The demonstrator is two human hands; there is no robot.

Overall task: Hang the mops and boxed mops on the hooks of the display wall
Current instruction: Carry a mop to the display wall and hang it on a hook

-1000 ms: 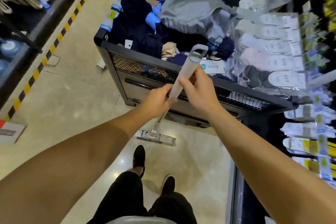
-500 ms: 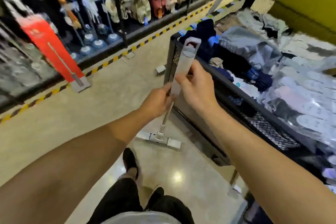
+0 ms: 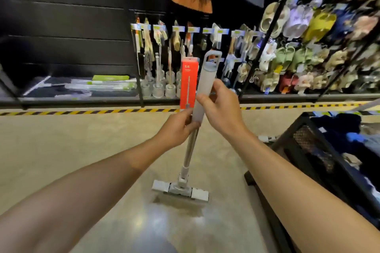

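A shop aisle with a pale polished floor (image 3: 61, 150) is faced by a dark display wall (image 3: 67, 26) hung with brushes, brooms and slippers, and a red mop box (image 3: 188, 82) is stood against its base. A mop (image 3: 203, 90) with a pale grey sleeve, a loop at the top, a thin metal shaft and a flat white head is held nearly upright in mid-aisle, its head at the floor. The shaft just below the sleeve is gripped by the left hand (image 3: 176, 129), while the sleeve above is clasped by the curled fingers of the right hand (image 3: 222, 109), both forearms being stretched forward.
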